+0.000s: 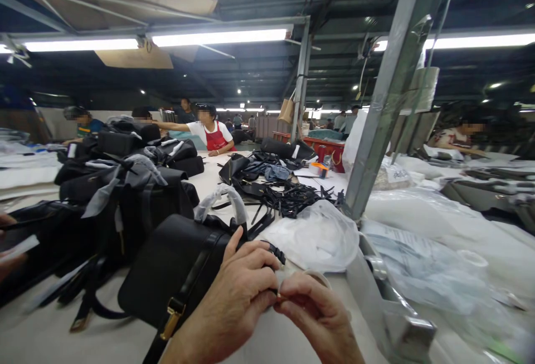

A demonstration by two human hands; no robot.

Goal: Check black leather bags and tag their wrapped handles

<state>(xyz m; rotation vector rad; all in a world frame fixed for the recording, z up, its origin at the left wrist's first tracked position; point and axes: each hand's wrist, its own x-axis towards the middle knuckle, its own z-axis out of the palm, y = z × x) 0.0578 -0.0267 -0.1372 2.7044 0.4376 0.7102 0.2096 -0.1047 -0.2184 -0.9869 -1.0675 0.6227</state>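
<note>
A black bag [163,275] with a flap, a gold buckle [170,319] and a top handle wrapped in white film [223,199] lies tilted on the table in front of me. My left hand [240,291] is closed over the bag's right end, its fingers curled by a short black strap [276,253]. Close against its thumb, my right hand [315,314] pinches a tiny piece with a gold-coloured glint. The fingers mostly hide that piece, so I cannot tell its kind. Partly behind my right hand shows the rim of a round, pale object [318,278].
More black bags [146,202] are heaped at left, where another person's hand [10,247] holds a white slip. Loose black straps [288,199] and crumpled clear plastic [321,236] lie ahead. A metal post [378,113] and a grey metal channel [376,297] stand at right. Across the table, a person wears a red apron [216,136].
</note>
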